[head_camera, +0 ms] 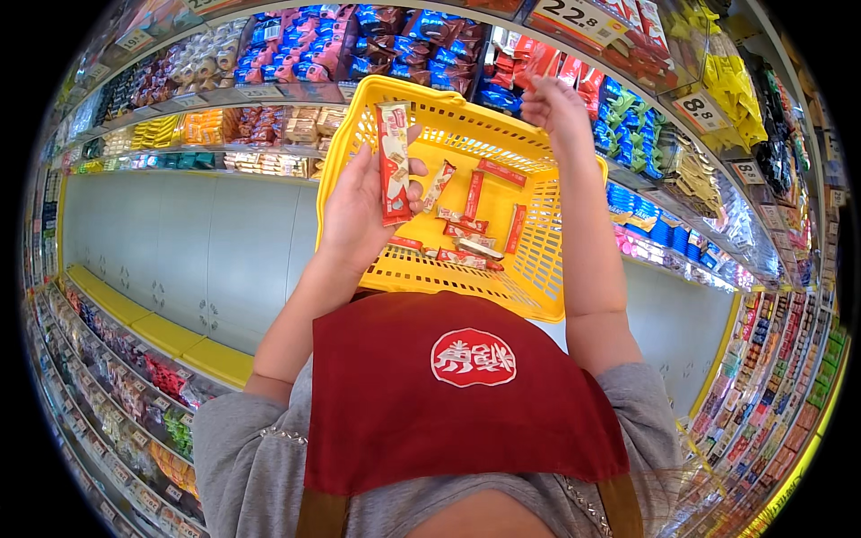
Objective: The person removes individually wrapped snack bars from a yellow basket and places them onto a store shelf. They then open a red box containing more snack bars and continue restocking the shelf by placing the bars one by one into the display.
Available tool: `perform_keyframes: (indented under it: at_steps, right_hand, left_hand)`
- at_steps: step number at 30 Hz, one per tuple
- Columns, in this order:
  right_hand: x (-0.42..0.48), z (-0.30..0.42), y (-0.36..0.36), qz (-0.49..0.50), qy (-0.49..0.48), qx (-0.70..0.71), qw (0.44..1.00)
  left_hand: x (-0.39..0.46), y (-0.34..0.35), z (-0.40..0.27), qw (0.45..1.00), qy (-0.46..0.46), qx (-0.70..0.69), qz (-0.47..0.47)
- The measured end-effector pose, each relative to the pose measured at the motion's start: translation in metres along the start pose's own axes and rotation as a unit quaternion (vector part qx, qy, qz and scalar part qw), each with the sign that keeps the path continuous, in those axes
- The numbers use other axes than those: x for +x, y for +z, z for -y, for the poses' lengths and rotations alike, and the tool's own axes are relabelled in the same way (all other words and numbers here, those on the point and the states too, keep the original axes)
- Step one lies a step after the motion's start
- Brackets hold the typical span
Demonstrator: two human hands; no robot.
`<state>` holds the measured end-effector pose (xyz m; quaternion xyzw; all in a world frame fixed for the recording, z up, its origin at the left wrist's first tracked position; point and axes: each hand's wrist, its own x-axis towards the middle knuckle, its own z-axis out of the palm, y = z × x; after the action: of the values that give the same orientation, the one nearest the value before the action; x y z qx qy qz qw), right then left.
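Note:
My left hand [360, 195] grips a red and cream wrapped snack bar [394, 161], held upright over the left side of a yellow plastic shopping basket [440, 95]. Beyond the basket's far right corner, my right hand [558, 111] reaches to the shelf, its fingertips pinching a slightly blurred red packet [540, 64]. Other red packets [570, 70] lie in the shelf compartment just beside those fingers. On the basket's floor several red-wrapped bars are scattered, one of them a red bar [473, 195] near the middle and another a cream and red bar [440, 185] leaning closer to my left hand.
Blue and brown snack packets [410, 50] fill the compartment left of the red ones. Green and blue packets [629, 128] are to the right. A clear-fronted upper shelf with a price card [578, 20] overhangs the right hand. Tiled aisle floor [181, 235] shows at left.

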<state>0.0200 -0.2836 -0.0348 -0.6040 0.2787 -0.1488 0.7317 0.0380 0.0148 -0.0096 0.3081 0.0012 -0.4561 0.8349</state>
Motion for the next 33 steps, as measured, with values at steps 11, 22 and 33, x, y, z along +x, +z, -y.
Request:
perform_keyframes:
  at_steps: [11, 22, 33]
  right_hand:
    - [-0.059, -0.025, 0.023, 0.043, -0.149, -0.041, 0.987]
    - [-0.137, -0.010, 0.048, 0.174, -0.072, 0.099, 0.977]
    - [-0.140, -0.012, 0.046, 0.148, -0.066, 0.107, 0.981]
  left_hand:
    - [-0.010, 0.015, 0.010, 0.919, 0.177, 0.351, -0.033]
    - [-0.009, 0.022, 0.011, 0.729, 0.326, 0.601, 0.000]
    - [-0.011, 0.021, 0.013, 0.730, 0.335, 0.595, 0.023]
